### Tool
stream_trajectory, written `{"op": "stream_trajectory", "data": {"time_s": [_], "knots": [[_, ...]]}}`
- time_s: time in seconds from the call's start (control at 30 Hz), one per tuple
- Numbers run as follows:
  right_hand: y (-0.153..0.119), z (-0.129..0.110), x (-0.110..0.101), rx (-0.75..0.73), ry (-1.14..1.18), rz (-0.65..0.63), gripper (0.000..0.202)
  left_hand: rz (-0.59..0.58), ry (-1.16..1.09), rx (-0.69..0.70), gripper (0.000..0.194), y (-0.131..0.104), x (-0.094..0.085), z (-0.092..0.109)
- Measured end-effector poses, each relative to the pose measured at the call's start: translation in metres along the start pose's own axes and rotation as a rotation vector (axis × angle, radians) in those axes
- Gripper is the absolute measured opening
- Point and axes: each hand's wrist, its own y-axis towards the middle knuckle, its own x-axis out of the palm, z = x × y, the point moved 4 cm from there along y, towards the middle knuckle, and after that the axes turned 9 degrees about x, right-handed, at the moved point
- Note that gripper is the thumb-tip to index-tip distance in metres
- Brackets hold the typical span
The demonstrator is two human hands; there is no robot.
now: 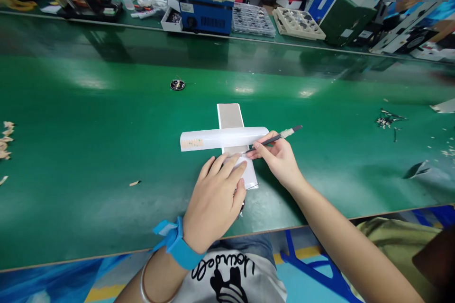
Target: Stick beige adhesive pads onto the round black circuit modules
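Observation:
A curled white sheet (213, 138) with small orange marks at its left end lies across a grey and white strip (230, 115) on the green bench. My left hand (216, 194), with a blue band at the wrist, lies with its fingers spread over the lower part of the strip. In my right hand (275, 154) is a dark pen-like tool (296, 128), pinched between thumb and fingers. Its thin tip points left, near my left fingertips at the sheet's lower edge. Beneath my left hand a small dark round part (242, 207) is mostly hidden.
A round black part (177, 84) lies farther back on the bench (88, 151). Small dark pieces (387, 118) are scattered at right, tan pieces (6, 141) at far left. A blue box (206, 16) and trays line the back shelf. Another person's sleeve (398, 246) shows at lower right.

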Motion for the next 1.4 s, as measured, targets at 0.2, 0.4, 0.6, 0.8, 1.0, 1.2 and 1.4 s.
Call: {"op": "stream_trajectory", "data": {"time_s": [0.2, 0.4, 0.6, 0.8, 1.0, 1.2, 1.4], "knots": [[0.0007, -0.0002, 0.0009, -0.007, 0.002, -0.016, 0.039, 0.003, 0.01, -0.008, 0.042, -0.0005, 0.0003, 0.0], [0.0004, 0.0004, 0.001, -0.011, 0.001, 0.009, 0.039, -0.024, 0.023, -0.011, 0.042, -0.0004, 0.0013, -0.0002], [-0.0003, 0.0011, -0.0003, -0.019, 0.025, -0.003, 0.037, -0.03, 0.037, -0.02, 0.042, 0.0011, 0.0006, -0.0003], [-0.0021, 0.0007, -0.0034, -0.017, 0.028, -0.008, 0.036, -0.002, 0.019, -0.014, 0.041, 0.0, 0.0012, 0.0001], [-0.0014, 0.002, -0.0065, -0.021, 0.025, 0.03, 0.037, 0.005, 0.01, -0.009, 0.04, 0.0006, 0.0017, -0.0013], [0.0009, 0.005, -0.002, -0.025, 0.029, 0.015, 0.039, -0.001, 0.022, -0.012, 0.041, 0.0004, 0.0012, -0.0011], [-0.0012, 0.0028, -0.0022, -0.059, 0.011, 0.028, 0.035, -0.015, 0.028, -0.014, 0.041, 0.001, 0.0011, -0.001]]}}
